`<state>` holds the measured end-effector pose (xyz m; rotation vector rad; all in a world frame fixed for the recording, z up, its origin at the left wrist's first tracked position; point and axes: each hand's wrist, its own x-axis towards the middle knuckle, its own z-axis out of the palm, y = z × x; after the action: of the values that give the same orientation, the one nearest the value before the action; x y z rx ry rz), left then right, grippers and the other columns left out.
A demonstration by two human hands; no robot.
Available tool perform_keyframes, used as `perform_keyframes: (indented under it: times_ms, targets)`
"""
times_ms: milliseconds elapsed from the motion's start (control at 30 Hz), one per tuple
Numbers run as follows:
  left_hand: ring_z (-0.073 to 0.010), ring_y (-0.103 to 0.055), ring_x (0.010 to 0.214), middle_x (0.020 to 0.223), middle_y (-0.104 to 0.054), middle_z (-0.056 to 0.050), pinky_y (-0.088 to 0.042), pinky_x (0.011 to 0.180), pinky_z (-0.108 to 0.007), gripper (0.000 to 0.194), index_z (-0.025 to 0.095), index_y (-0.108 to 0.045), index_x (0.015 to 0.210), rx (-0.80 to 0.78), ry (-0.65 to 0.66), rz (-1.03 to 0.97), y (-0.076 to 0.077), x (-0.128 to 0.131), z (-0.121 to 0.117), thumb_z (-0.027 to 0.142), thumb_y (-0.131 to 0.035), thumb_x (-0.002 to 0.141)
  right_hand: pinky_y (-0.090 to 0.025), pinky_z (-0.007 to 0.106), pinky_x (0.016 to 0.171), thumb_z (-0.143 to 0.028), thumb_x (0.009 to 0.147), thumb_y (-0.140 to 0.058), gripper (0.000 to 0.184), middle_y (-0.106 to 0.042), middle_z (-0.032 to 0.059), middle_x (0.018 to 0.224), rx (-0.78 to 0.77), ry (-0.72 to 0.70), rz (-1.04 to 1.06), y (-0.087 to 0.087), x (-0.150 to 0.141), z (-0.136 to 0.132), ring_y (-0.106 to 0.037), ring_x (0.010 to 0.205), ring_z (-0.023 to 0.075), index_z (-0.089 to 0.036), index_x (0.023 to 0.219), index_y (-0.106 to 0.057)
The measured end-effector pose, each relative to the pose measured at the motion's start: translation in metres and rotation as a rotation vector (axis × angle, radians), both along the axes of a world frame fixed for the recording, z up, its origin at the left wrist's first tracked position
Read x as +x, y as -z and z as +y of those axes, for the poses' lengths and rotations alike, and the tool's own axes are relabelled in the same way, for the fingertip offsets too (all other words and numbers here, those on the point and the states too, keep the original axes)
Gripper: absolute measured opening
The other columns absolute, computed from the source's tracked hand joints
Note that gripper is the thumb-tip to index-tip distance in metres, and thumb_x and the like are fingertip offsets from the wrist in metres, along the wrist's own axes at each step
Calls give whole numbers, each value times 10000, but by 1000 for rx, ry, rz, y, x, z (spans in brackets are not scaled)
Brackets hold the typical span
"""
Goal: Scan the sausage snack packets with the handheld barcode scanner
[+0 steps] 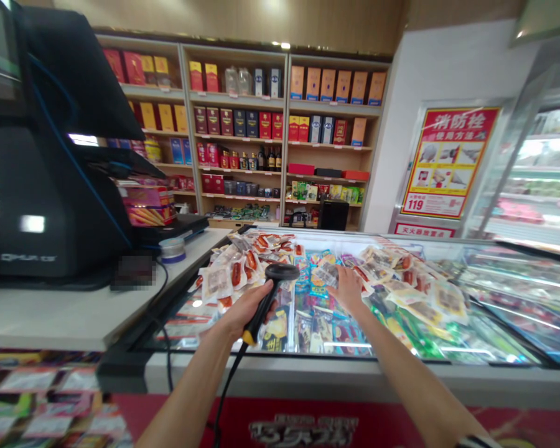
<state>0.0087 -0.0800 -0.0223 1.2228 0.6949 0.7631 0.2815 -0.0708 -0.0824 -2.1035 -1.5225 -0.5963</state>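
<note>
My left hand [249, 309] is wrapped round the handle of a black barcode scanner [261, 309], its head tilted up and its cable hanging down. My right hand [349, 291] is farther right, thumb and fingers at a small clear snack packet [327, 274] with greyish contents. Both hands are above a glass-topped chest freezer [308, 372]. A heap of sealed snack packets [236, 274] with reddish-brown pieces lies on the left of the glass. Another packet heap [413, 283] spreads on the right. Blue and green packages show beneath the glass.
A counter [46, 317] on the left carries a black checkout terminal [51, 155], a tape roll [172, 249] and a snack box [149, 205]. Shelves [240, 99] of boxes and bottles stand behind. A red-and-yellow poster [450, 162] and a lit display fridge [536, 180] are at right.
</note>
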Motion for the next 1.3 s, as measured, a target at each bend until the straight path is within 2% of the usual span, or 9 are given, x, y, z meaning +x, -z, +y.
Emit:
perform_keyframes:
  times_ms: [133,200,267,433,600,667,833,933,1300]
  targets:
    - [-69,-460,395,541,-534,-6,-346,362,-174,361,130,-519,797,-9,-96,-2,0,-12,5,468,-505,674,-224,441,832,-381,691,-508,491,-454,134,1086,-8,209,3,-1,24,-11,-376,1009,265,-162,1119,-409]
    - [-67,-466,397,538,-536,-10,-354,362,-169,353,127,-524,803,-22,-128,-10,0,-20,7,457,-509,677,-200,461,847,-391,715,-473,459,-423,143,1141,26,226,-15,-5,22,-11,-344,1050,276,-162,1111,-423]
    - [-67,-472,396,540,-540,-13,-360,360,-166,345,127,-527,807,-37,-161,-16,-1,-28,8,446,-518,676,-204,439,860,-401,741,-428,436,-410,132,1174,39,129,-19,-10,7,-5,-337,1071,263,-173,1113,-427]
    - [-69,-462,376,505,-520,-2,-350,343,-170,338,124,-533,759,-47,-175,-24,-5,-41,6,450,-520,673,-250,359,859,-450,765,-354,441,-470,64,1143,-106,-303,54,-17,-67,35,-387,1054,199,-218,1136,-410]
    - [-69,-463,390,525,-527,-5,-338,348,-168,365,122,-532,815,-12,-142,-21,-2,-49,4,459,-508,678,-240,420,839,-522,687,-435,590,-442,71,1161,-267,-405,96,-10,-109,60,-376,1050,237,-248,1197,-320]
    - [-71,-465,400,543,-533,-6,-334,347,-168,379,127,-523,856,-9,-133,-17,0,-50,4,461,-507,677,-248,398,829,-469,680,-474,570,-460,75,1117,-263,-397,78,-6,-107,58,-390,1021,228,-241,1184,-334]
    - [-69,-464,412,550,-539,-9,-342,364,-169,372,128,-514,834,-30,-104,-5,2,-41,3,466,-501,679,-240,346,841,-327,666,-524,536,-425,73,1120,18,-328,-19,0,-70,41,-371,1013,210,-230,1165,-353]
    - [-72,-465,416,555,-540,-7,-343,371,-175,361,132,-506,821,-21,-75,2,2,-29,0,464,-501,680,-225,350,859,-301,667,-519,531,-424,73,1117,99,-270,-53,0,-47,31,-357,1028,214,-222,1167,-355]
    - [-64,-450,411,552,-525,-1,-333,382,-178,352,133,-511,749,74,69,31,1,0,-5,478,-458,701,-216,345,854,-320,695,-492,501,-421,73,1116,159,-204,-94,0,-22,12,-357,1014,210,-223,1168,-357]
